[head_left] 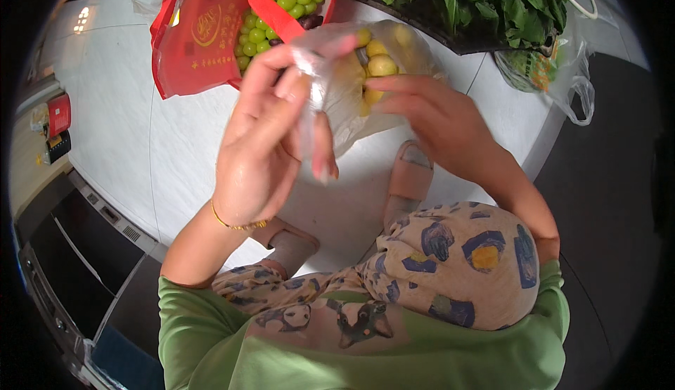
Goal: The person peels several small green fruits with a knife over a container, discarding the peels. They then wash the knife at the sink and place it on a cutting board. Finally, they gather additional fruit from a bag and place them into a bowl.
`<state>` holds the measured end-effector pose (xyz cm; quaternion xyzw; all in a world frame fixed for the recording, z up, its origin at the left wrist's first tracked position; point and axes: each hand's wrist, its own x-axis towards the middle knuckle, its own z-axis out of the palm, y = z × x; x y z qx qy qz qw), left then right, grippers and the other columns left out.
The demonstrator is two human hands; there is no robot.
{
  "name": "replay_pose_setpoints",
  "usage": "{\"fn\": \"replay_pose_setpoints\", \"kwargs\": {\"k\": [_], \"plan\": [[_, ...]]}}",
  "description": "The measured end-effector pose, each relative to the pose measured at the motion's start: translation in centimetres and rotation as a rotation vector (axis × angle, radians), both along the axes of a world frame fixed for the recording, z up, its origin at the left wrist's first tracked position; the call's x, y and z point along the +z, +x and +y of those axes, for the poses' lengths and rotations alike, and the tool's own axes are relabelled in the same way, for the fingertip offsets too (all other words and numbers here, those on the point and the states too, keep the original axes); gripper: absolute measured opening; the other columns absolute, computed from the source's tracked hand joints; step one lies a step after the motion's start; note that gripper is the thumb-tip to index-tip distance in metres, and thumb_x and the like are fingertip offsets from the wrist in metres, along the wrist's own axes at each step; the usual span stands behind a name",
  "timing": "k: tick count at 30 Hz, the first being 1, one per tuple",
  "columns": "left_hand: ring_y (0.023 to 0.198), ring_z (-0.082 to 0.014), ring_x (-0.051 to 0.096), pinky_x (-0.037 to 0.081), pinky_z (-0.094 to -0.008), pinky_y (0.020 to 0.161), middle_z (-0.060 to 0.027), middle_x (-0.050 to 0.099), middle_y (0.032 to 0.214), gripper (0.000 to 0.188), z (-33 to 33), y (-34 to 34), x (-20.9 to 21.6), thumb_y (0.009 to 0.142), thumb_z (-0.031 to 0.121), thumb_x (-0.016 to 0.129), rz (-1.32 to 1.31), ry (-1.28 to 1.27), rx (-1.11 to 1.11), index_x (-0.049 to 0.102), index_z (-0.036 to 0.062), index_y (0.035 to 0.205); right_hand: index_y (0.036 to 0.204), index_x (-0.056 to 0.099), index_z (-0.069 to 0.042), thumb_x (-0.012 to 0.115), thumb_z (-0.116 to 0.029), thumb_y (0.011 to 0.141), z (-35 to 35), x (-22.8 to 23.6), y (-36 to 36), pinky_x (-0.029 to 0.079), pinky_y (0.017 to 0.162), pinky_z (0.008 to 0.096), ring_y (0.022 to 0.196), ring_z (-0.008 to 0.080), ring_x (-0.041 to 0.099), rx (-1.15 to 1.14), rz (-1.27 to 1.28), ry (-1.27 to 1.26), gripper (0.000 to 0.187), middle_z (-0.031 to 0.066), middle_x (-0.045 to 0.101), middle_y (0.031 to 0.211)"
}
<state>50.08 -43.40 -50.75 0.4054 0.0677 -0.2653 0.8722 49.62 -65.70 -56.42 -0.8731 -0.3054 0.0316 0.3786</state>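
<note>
Above my lap, my left hand (260, 133) is closed on the gathered edge of a clear plastic bag (348, 126). Several round yellow fruits (382, 65) show inside it; their exact kind is not clear. My right hand (450, 119) reaches over from the right, slightly blurred. Its fingers are stretched toward the fruits at the bag's side, and no grip on anything shows. Just beyond my left hand stands a red bag (204, 39) holding green grapes (285, 0) and some dark fruit (310, 22).
Leafy greens (485, 0) lie in a black bag at the far right, beside a clear bag of green vegetables (531, 67). All this stands on a pale tiled floor (190, 137). My feet in pink slippers (410, 179) are close below. A dark appliance (70, 235) is at the left.
</note>
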Motion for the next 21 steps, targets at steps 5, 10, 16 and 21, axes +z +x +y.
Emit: {"fn": "replay_pose_setpoints", "kwargs": {"k": [5,10,16,21], "plan": [[0.042,-0.0069,0.046,0.038,-0.0174,0.043,-0.0237,0.022,0.146,0.056,-1.0,-1.7,1.5,0.090,0.019,0.045,-0.064,0.132,-0.099,0.023,0.0058,0.139,0.110,0.049,0.000,0.061,-0.007,0.075,1.9,-4.0,1.4,0.050,0.074,0.0391,0.094,0.0276,0.061,-0.076,0.391,-0.505,0.037,0.0185,0.062,0.091],[0.044,-0.0039,0.044,0.038,-0.0159,0.045,-0.0260,0.015,0.148,0.065,0.2,-1.5,0.7,0.087,0.015,0.049,-0.112,0.123,-0.092,0.018,0.0122,0.144,0.123,0.043,0.002,0.069,-0.014,0.069,-5.3,-4.8,-0.4,0.045,0.085,0.0382,0.106,0.0324,0.054,0.019,0.476,-0.845,0.062,0.0211,0.056,0.110],[0.049,-0.0038,0.044,0.039,-0.0156,0.047,-0.0244,0.016,0.148,0.070,-0.1,-1.9,0.2,0.085,0.013,0.050,-0.129,0.130,-0.132,0.015,0.0146,0.146,0.125,0.041,0.002,0.073,-0.019,0.067,-6.5,-8.2,0.4,0.044,0.088,0.0403,0.107,0.0354,0.053,-0.109,0.242,-0.554,0.070,0.0229,0.055,0.113],[0.054,-0.0065,0.046,0.042,-0.0178,0.049,-0.0228,0.016,0.148,0.076,-1.3,-1.5,-0.2,0.083,0.012,0.052,-0.159,0.165,-0.118,0.010,0.0143,0.147,0.117,0.044,0.002,0.071,-0.016,0.069,-3.0,-10.8,1.5,0.045,0.087,0.0418,0.103,0.0376,0.054,-0.030,0.630,-0.560,0.057,0.0248,0.055,0.111]]}}
